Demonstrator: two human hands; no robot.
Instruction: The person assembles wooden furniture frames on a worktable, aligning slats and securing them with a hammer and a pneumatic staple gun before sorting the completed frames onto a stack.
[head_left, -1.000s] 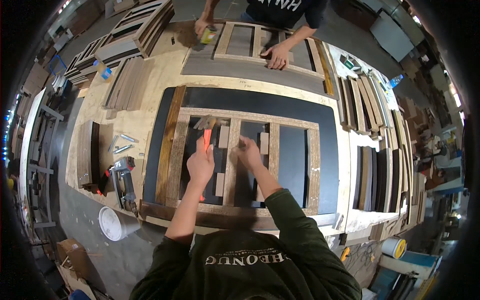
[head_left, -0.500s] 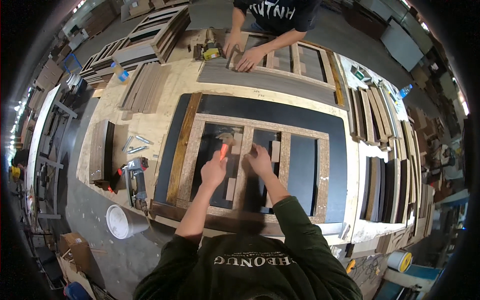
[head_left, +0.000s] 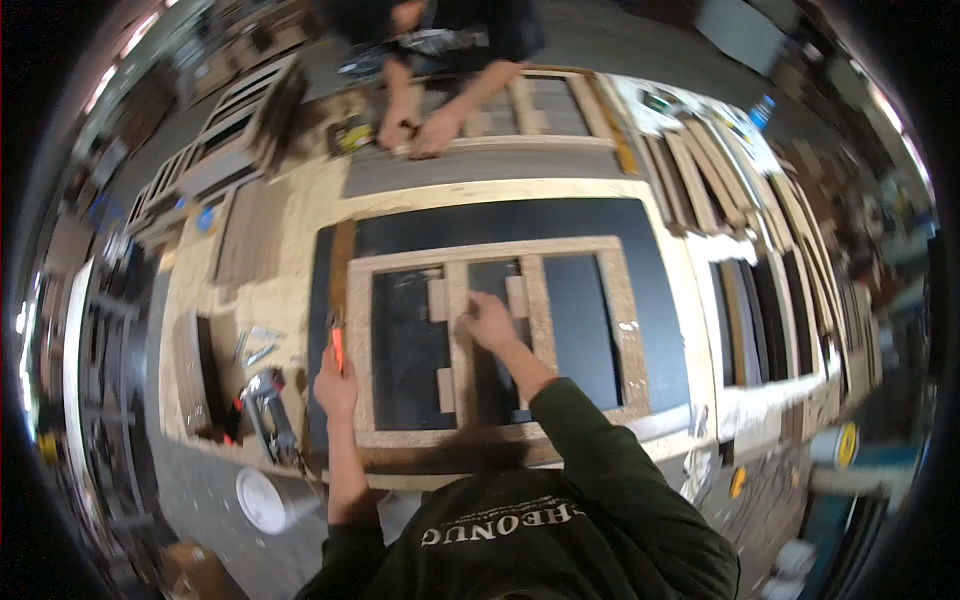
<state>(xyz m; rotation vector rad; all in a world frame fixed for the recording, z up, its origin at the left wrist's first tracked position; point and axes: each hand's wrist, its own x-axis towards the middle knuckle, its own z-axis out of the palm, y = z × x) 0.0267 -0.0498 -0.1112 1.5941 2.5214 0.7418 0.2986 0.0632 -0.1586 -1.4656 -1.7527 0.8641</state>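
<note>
A light wooden frame (head_left: 612,330) with several upright bars lies on a black panel (head_left: 420,222). Small wooden blocks (head_left: 445,390) sit along the bars. My left hand (head_left: 336,388) is closed round an orange-handled tool (head_left: 338,348), held over the dark brown strip (head_left: 342,260) left of the frame; the tool's head is too blurred to name. My right hand (head_left: 490,323) is at the second bar (head_left: 459,350) from the left, fingertips drawn together on or just above it. Whatever they pinch, if anything, is too small to make out.
A nail gun (head_left: 268,410) and metal nail strips (head_left: 262,345) lie left, near a white bucket (head_left: 268,500). Wood strips (head_left: 250,235) are stacked behind; more boards (head_left: 770,320) stand right. Across the table, a co-worker's hands (head_left: 425,132) work on another frame (head_left: 520,115).
My left hand has swung left with the orange-handled tool, from inside the frame to its left side. The right hand's fingers have drawn together at the same bar. The whole view has shifted.
</note>
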